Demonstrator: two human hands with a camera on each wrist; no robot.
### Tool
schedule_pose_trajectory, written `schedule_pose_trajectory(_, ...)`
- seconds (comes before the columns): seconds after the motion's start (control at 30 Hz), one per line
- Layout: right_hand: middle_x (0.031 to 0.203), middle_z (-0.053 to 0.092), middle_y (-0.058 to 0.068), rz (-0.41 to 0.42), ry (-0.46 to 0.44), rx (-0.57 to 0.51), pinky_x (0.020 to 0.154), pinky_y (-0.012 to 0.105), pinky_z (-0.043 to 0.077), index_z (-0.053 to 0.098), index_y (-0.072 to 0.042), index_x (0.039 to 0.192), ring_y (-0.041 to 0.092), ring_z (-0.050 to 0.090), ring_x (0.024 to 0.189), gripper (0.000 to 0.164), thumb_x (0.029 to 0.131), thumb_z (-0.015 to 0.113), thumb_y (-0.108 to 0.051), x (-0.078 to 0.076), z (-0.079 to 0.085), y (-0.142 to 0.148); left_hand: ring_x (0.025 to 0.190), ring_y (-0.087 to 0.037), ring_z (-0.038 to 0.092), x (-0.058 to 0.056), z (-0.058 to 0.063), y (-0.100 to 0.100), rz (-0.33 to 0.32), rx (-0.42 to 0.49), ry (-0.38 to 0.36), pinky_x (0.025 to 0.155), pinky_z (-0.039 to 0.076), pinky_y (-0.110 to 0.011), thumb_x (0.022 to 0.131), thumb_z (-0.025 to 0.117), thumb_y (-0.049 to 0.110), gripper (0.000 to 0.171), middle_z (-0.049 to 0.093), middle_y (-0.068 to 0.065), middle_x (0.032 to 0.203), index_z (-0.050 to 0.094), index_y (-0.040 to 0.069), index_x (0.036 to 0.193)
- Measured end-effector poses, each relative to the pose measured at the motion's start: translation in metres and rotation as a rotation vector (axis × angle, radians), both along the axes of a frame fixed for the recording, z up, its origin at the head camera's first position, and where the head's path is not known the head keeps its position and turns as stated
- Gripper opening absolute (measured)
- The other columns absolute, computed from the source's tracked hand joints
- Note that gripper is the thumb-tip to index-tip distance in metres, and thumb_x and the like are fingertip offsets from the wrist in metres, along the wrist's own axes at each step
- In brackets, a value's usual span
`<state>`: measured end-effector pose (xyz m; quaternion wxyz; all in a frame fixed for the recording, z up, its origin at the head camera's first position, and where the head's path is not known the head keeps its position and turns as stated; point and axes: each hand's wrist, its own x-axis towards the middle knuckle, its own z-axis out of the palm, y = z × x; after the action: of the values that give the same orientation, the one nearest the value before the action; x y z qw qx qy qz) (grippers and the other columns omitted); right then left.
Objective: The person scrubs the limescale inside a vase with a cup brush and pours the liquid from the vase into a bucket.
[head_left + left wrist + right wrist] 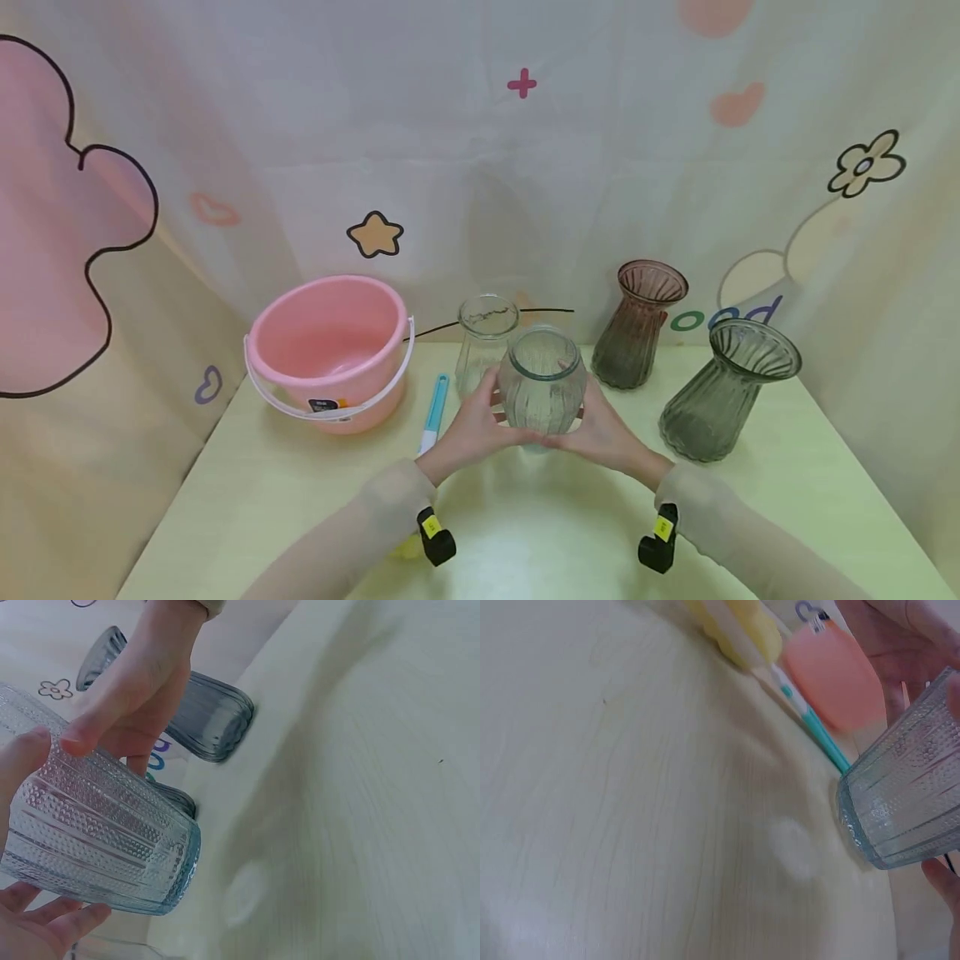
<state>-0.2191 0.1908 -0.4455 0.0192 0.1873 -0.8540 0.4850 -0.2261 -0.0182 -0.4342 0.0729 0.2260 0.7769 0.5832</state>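
Observation:
A clear ribbed glass vase (543, 400) is held up over the table between both hands. My left hand (480, 417) grips its left side and my right hand (606, 425) its right side, thumbs meeting at the front. Its dotted texture shows on the tilted vase (112, 817) in the left wrist view, with the thick base apart from the tabletop. From the right wrist, the same vase (907, 787) appears at the right edge, partly cut off. Behind it stands another clear glass vase (487, 333), its lower right side hidden by the held one.
On the left stands a pink bucket (300, 390) with a white handle. A brush with a turquoise handle (437, 404) and yellow head (742, 634) lies beside it, partly under my left arm. A reddish-brown vase (633, 333) and a grey vase (712, 408) stand on the right. Printed curtain hangs behind.

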Motion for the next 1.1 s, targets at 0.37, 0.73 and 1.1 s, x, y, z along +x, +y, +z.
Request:
schedule_pose_trajectory(0.37, 0.142, 0.026, 0.012, -0.081, -0.084, -0.020, 0.092, 0.051, 0.043, 0.009, -0.017, 0.144, 0.035, 0.036, 0.128, 0.105, 0.068, 0.079, -0.034, -0.023, -0.016, 0.032, 0.121, -0.024, 0.047, -0.031, -0.021, 0.039, 0.065, -0.013, 0.010, 0.089, 0.047, -0.035, 0.064, 0.083, 0.034, 0.096, 0.043, 0.003, 0.134, 0.024, 0.038, 0.139)
schedule_pose_trajectory(0.73, 0.139, 0.034, 0.011, -0.023, -0.020, -0.084, 0.089, 0.050, 0.046, 0.022, -0.019, 0.143, 0.036, 0.044, 0.122, 0.091, 0.072, 0.078, -0.023, -0.050, -0.014, 0.041, 0.123, -0.029, 0.045, -0.052, -0.021, 0.052, 0.102, -0.015, -0.009, 0.095, 0.043, -0.044, 0.068, 0.080, 0.033, 0.096, 0.042, -0.001, 0.136, 0.020, 0.034, 0.142)
schedule_pose_trajectory(1.1, 0.143, 0.031, 0.013, -0.062, -0.036, -0.017, 0.089, 0.051, 0.046, 0.021, -0.017, 0.144, 0.037, 0.039, 0.126, 0.090, 0.074, 0.076, -0.023, -0.057, -0.004, 0.033, 0.127, -0.027, 0.040, -0.064, -0.024, 0.055, 0.123, -0.013, 0.008, 0.099, 0.037, -0.046, 0.072, 0.078, 0.023, 0.096, 0.039, -0.007, 0.141, 0.016, 0.032, 0.144)
